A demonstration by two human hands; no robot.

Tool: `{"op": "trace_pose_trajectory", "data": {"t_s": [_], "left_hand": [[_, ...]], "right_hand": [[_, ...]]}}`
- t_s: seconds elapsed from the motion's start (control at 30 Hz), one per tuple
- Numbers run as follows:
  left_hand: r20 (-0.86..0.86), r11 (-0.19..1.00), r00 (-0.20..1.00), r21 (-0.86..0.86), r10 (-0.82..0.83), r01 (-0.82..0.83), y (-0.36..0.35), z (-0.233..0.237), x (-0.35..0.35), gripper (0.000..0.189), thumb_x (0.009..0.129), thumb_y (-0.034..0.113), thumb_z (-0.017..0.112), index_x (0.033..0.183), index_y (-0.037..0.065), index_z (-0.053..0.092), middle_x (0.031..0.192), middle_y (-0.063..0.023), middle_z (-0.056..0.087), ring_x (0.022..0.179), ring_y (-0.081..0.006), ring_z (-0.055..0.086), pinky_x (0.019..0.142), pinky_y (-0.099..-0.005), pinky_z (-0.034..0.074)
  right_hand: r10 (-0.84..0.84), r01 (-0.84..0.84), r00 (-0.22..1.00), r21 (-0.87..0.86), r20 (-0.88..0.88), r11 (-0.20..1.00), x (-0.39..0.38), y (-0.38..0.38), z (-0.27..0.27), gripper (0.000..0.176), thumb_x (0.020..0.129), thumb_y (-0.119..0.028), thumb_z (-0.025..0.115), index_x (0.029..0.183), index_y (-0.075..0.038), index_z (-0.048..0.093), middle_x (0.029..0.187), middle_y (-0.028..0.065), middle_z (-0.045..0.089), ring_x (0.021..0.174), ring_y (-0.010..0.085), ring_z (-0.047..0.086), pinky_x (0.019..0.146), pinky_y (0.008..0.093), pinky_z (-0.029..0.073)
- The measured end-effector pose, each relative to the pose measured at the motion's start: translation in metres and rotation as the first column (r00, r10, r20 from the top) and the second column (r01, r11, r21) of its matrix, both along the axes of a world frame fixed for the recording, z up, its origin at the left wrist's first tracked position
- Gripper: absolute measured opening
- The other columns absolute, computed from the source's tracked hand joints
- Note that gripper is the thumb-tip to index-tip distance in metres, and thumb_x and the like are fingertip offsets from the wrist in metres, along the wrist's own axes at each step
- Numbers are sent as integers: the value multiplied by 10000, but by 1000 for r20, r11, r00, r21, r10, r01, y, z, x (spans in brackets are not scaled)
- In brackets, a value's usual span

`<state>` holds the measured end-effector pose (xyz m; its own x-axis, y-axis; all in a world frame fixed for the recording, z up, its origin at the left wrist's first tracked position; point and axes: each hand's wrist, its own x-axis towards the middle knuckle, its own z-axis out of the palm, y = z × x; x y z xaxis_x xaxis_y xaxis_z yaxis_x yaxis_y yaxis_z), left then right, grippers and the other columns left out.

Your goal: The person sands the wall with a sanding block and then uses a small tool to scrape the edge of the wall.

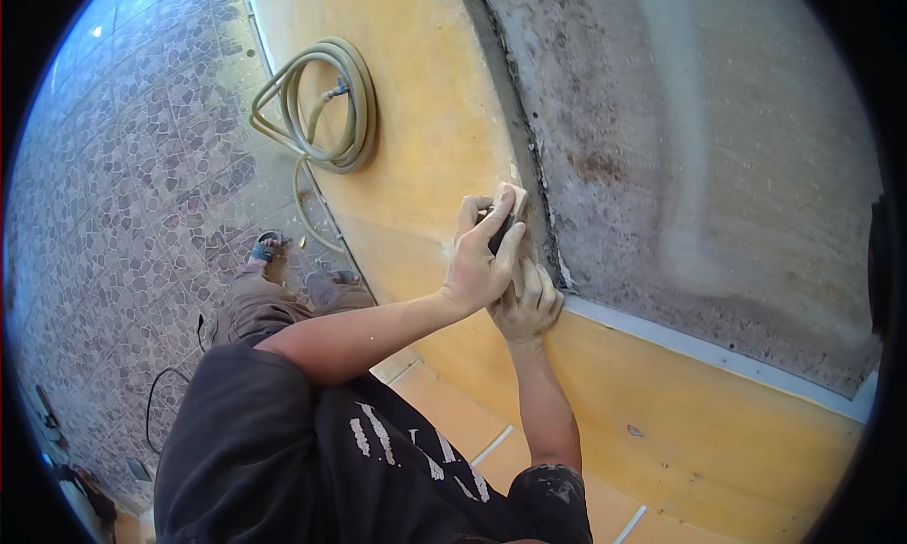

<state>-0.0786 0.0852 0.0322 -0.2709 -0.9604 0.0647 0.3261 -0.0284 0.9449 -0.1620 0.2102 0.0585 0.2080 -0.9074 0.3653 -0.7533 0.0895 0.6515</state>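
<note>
My left hand [475,265], dusty with pale powder, grips a small block [499,237] with a dark body and a whitish end, which looks like a sanding block. It rests along the edge of the yellow wall [435,100], beside the rough grey border of the opening. Just below, my right hand [529,303] lies against the wall at the corner of this border, its fingers bent over the edge. Between the two hands, part of the right thumb side is hidden. White dust marks both hands.
A coiled beige hose [354,119] with a metal fitting lies against the wall at upper left. Stone-patterned tiles [123,157] cover the floor, with a sandalled foot [268,246] on it. A stained grey panel [737,147] fills the opening, above a white strip [699,350].
</note>
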Motion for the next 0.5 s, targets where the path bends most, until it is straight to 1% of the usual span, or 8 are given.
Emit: {"op": "trace_pose_trajectory", "data": {"t_s": [0.03,0.07,0.17,0.23,0.27,0.37,0.43,0.5], "left_hand": [[9,997,998,-24,-66,67,1,-1,3,444,947,83,684,1380,7,618,1073,-178,582,986,-257,605,868,-331,494],[-13,999,999,-15,-30,30,-6,-6,-2,388,966,105,658,1341,7,643,1044,-176,591,927,-242,594,823,-337,486],[22,986,998,159,-63,58,-84,-8,-14,425,976,166,639,1377,26,616,1016,-212,549,930,-304,584,805,-392,491],[61,986,986,45,155,-158,-89,-10,-23,408,988,186,625,1362,24,622,986,-218,540,864,-314,570,765,-405,480],[108,991,986,-56,125,-119,-62,-16,-19,426,985,190,632,1376,24,611,1019,-228,551,881,-334,588,800,-415,495],[34,998,998,44,-51,50,-23,-3,4,443,967,184,659,1386,46,615,1093,-222,566,949,-333,628,857,-395,516],[57,995,993,11,-104,104,-36,-6,8,454,962,145,676,1379,-22,604,1058,-179,574,946,-239,608,829,-320,497],[70,997,996,-31,-63,66,-66,-10,-3,458,969,150,673,1380,-36,595,1035,-164,570,931,-226,596,832,-298,485]], "right_hand": [[-3,3,1000,1,16,1000,1,1,1,245,998,-405,596,1043,-216,746,1176,28,654,1096,241,573,815,372,465],[-12,12,999,-2,49,1000,-4,8,-3,120,957,-362,653,1015,-301,738,1202,-24,660,1142,205,553,781,351,462],[-33,33,999,-2,8,999,-1,8,-1,139,974,-380,637,1019,-306,745,1197,-27,657,1147,199,548,779,349,461],[-36,36,999,-8,-6,999,1,3,0,158,981,-401,628,1026,-315,752,1188,-34,662,1133,196,556,781,347,455],[-44,43,999,-46,-11,998,2,-2,-2,149,973,-395,636,1023,-319,755,1182,-38,667,1121,195,561,783,347,451],[-45,44,999,-107,-4,993,2,-6,-7,149,970,-388,630,1022,-331,757,1167,-48,676,1088,194,579,786,344,443],[-31,31,999,-61,9,998,2,-2,-5,162,973,-392,622,1033,-331,760,1171,-45,675,1087,193,580,787,344,444],[-57,57,998,-57,-5,997,2,-3,-6,166,972,-391,621,1040,-333,761,1169,-45,674,1090,194,579,789,345,444]]}}
